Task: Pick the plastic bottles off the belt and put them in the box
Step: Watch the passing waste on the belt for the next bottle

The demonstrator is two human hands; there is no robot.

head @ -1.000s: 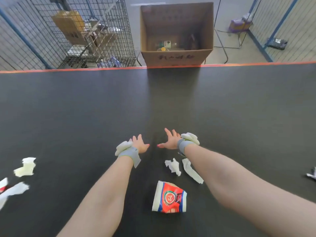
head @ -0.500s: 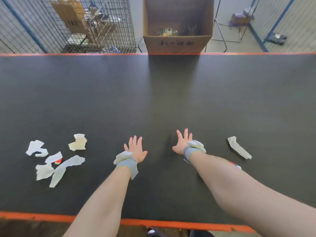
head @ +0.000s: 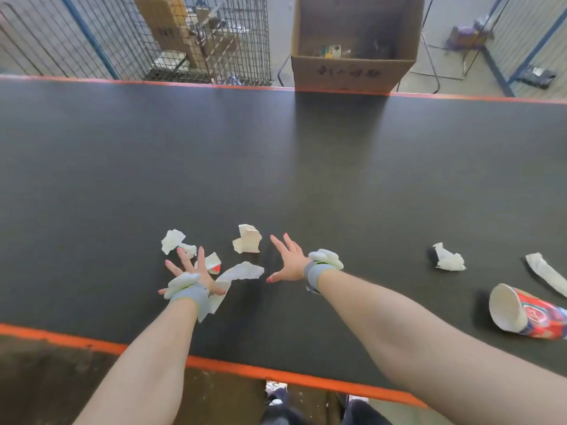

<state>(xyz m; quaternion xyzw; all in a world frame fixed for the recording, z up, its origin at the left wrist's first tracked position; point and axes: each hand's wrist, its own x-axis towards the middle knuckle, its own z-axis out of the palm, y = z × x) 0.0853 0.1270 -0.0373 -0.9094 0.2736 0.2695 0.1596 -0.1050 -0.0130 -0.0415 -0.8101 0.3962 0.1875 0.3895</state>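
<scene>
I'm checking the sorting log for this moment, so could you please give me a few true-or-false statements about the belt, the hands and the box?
1. Both the left hand and the right hand have spread fingers and hold nothing. True.
2. A plastic bottle lies on the belt between the hands. False: only torn paper scraps lie there.
3. The paper cup stands upright. False: it lies on its side, to the person's right.
4. The cardboard box stands beyond the belt's far edge, open at the top. True.
5. The box is empty. False: a few items show inside.
</scene>
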